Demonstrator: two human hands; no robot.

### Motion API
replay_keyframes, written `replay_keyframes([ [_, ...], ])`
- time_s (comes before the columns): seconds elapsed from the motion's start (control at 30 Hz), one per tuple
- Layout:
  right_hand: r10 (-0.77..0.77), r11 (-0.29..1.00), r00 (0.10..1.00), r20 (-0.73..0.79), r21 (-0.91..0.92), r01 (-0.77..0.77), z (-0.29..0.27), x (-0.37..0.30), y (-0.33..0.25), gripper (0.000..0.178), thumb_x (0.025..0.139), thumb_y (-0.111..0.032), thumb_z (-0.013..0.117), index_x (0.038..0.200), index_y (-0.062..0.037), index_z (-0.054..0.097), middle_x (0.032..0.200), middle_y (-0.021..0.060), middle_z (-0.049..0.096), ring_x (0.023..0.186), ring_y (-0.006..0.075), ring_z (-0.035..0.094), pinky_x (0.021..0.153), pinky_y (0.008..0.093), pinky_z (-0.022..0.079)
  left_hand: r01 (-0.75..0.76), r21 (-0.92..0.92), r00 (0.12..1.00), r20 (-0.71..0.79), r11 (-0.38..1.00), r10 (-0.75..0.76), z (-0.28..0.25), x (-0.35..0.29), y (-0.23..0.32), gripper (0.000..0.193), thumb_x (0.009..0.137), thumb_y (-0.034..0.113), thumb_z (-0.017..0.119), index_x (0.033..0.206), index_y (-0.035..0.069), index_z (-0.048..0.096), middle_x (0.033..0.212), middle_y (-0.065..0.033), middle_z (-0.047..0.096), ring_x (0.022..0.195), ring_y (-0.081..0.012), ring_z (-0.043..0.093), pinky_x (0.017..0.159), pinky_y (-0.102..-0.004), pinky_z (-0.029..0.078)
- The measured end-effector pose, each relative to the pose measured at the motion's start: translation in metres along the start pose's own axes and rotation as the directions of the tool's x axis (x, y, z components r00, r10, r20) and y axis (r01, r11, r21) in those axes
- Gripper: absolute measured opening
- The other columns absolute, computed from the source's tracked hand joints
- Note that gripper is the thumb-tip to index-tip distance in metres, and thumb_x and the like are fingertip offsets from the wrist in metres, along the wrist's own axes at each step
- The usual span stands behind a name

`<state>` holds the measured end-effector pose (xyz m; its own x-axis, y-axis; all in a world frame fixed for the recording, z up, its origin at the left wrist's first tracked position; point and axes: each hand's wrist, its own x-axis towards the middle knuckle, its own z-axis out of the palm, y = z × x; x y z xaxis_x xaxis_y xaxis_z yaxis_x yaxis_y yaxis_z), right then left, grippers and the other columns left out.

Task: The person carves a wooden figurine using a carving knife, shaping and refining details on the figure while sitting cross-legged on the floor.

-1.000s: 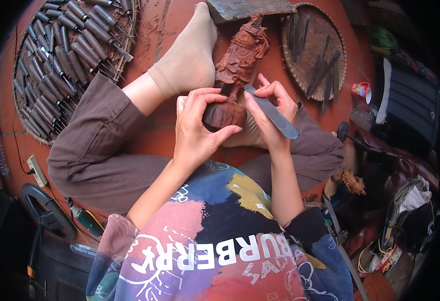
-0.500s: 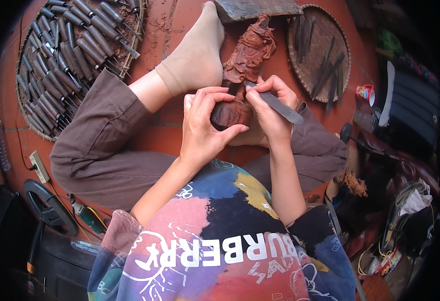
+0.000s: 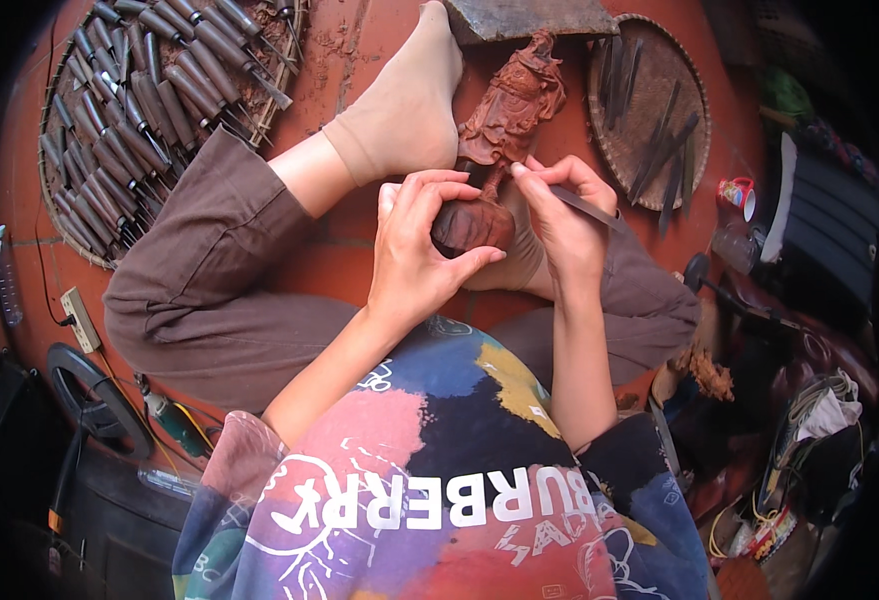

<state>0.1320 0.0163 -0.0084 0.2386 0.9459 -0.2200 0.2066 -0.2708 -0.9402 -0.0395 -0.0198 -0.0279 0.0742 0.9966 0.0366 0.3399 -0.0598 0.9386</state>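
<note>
A reddish-brown carved wooden figurine (image 3: 514,100) lies between my legs, its rounded, darker base (image 3: 476,228) toward me. My left hand (image 3: 414,240) is curled around that base, thumb on the near side and fingers over the far side. In my right hand (image 3: 571,228) is a flat dark file (image 3: 586,208), pinched between thumb and fingers. The file's front end is hidden by my fingers, close to the narrow part between base and carved body. The figurine's far end rests by a wooden block (image 3: 529,18).
To the left, a round woven tray (image 3: 49,165) holds many wooden-handled chisels (image 3: 164,100). Several dark files (image 3: 664,150) lie on another woven tray (image 3: 614,165) at the right. My socked foot (image 3: 399,110) is beside the figurine. A power strip (image 3: 81,320) and a red cup (image 3: 736,198) sit farther out.
The file has turned in my right hand, from showing its broad face to nearly edge-on. My left hand keeps its hold on the base. The whole view has shifted slightly.
</note>
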Motion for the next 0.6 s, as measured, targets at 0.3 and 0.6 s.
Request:
replay_keyframes([
  [0.3, -0.367, 0.799, 0.875, 0.315, -0.374, 0.47, -0.036, 0.015, -0.016, 0.011, 0.083, -0.002, 0.079, 0.092, 0.0005, 0.072, 0.084, 0.0088, 0.069, 0.086, 0.017, 0.073, 0.073, 0.0282, 0.057, -0.007, 0.019, 1.0, 0.026, 1.0, 0.007, -0.003, 0.0, -0.001, 0.058, 0.061, 0.025, 0.094, 0.11, 0.008, 0.068, 0.121, -0.0085, 0.064, 0.112, -0.0281, 0.056, 0.099, -0.0391, 0.042],
  [0.6, -0.56, 0.563, 0.663, 0.497, -0.36, 0.744, -0.023, 0.028, -0.003, 0.015, 0.078, 0.001, 0.078, 0.09, -0.0041, 0.07, 0.083, 0.0112, 0.068, 0.086, 0.0308, 0.074, 0.092, 0.038, 0.061, -0.027, -0.005, 1.0, 0.004, 1.0, 0.027, -0.002, -0.001, -0.003, 0.056, 0.061, 0.024, 0.093, 0.107, 0.007, 0.068, 0.121, -0.0091, 0.065, 0.11, -0.0281, 0.057, 0.1, -0.0395, 0.04],
])
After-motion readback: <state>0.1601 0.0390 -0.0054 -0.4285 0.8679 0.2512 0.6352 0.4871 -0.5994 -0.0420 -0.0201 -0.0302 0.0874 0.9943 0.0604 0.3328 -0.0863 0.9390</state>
